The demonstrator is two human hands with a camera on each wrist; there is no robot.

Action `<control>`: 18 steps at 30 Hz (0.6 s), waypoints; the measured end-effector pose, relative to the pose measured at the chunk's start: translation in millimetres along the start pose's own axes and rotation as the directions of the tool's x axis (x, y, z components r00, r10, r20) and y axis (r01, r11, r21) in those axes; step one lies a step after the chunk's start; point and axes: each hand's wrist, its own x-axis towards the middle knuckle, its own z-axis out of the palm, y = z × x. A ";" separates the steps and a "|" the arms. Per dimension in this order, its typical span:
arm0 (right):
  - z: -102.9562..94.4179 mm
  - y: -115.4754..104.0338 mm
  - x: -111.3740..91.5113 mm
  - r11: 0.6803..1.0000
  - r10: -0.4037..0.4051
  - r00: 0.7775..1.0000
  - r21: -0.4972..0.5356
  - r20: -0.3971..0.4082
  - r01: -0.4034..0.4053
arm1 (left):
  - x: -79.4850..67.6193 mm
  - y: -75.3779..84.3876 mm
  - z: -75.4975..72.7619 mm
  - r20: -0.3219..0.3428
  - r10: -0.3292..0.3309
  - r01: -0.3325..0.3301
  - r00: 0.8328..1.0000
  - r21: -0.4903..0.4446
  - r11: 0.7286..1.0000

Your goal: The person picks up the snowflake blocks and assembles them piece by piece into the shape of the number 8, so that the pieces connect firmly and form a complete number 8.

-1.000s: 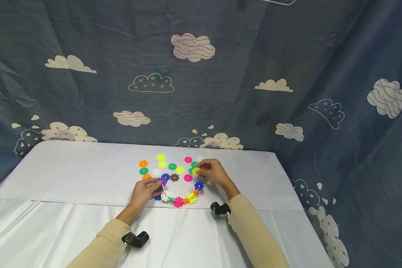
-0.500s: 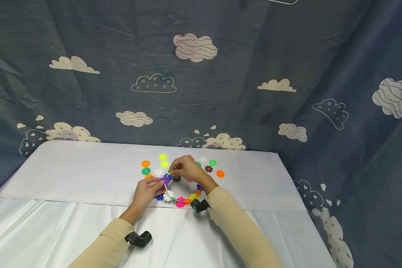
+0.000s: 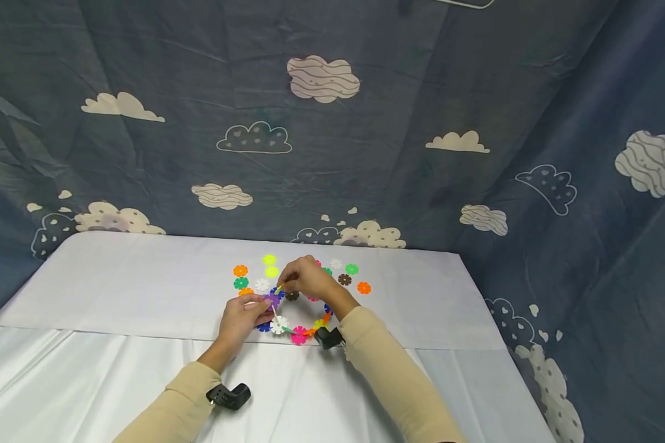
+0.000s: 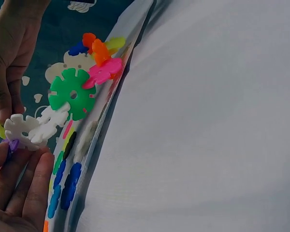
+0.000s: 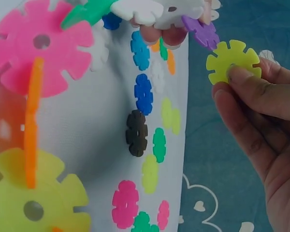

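Note:
My left hand (image 3: 239, 319) grips the purple notched disc (image 5: 202, 33) at one end of a chain of interlocking plastic snowflake discs. Two white discs (image 4: 20, 129) come after it, then a green disc (image 4: 72, 94) and a pink disc (image 3: 298, 335), with orange, yellow and blue ones curving round to the right. Between thumb and fingers, my right hand (image 3: 309, 278) pinches a yellow notched disc (image 5: 222, 64). The yellow disc's edge meets the purple disc's edge in the right wrist view. In the head view, the right forearm covers part of the chain's right side.
Loose discs lie flat on the white-covered table (image 3: 144, 283) beyond the hands, among them an orange disc (image 3: 364, 288), a brown disc (image 5: 137, 133) and a white disc (image 3: 262, 285). A dark cloud-print curtain (image 3: 366, 178) hangs behind the table.
My right hand has carried the yellow disc leftward from the right side to the purple disc. During the last half second both hands have stayed nearly still there.

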 end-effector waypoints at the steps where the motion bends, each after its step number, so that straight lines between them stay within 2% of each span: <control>1: 0.2 0.2 0.2 1.000 -0.004 1.000 -0.008 -0.001 0.004 | -0.1 0.1 0.1 0.000 0.003 -0.003 1.000 0.000 1.000; 7: 0.8 -0.2 0.4 0.997 -0.051 0.999 -0.053 -0.008 0.050 | -0.8 -0.3 0.3 -0.002 0.020 -0.020 1.000 -0.019 1.000; 12: 1.1 1.9 -0.5 0.997 -0.068 0.998 -0.042 -0.016 0.067 | -0.5 0.0 1.1 -0.009 0.016 -0.016 1.000 -0.032 0.999; 18: 3.1 7.8 -1.8 0.991 -0.026 0.999 0.128 -0.032 0.030 | -1.0 0.8 0.9 -0.009 0.003 -0.003 1.000 -0.026 1.000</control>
